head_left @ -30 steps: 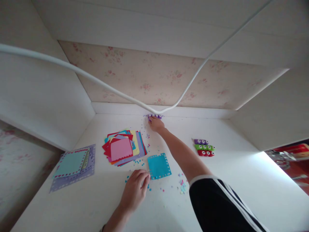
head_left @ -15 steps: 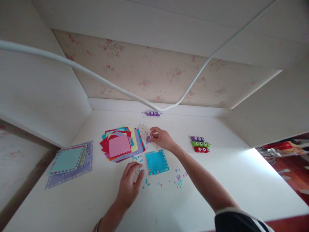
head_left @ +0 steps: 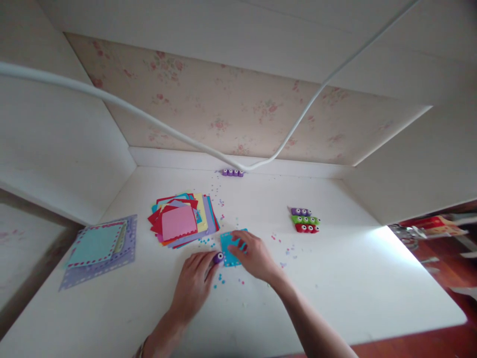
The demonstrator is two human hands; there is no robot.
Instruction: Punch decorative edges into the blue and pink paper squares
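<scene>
My left hand is closed on a small purple craft punch with a round white-and-dark button on top. The punch is at the left edge of a blue paper square, which has small holes along its edges. Over the right part of that square hovers my right hand, fingers curved and apart with nothing visible in them; whether a fingertip touches the paper I cannot tell. Tiny blue paper dots lie around the square.
Left of the square is a pile of coloured paper sheets. Punched sheets lie farther left. More craft punches stand in rows at the right and by the back wall. A white cable crosses the view in front.
The purple punch has passed from my right hand to my left. My right hand has come back toward me over the blue square; my left has closed. Small dots are now more scattered at the right.
</scene>
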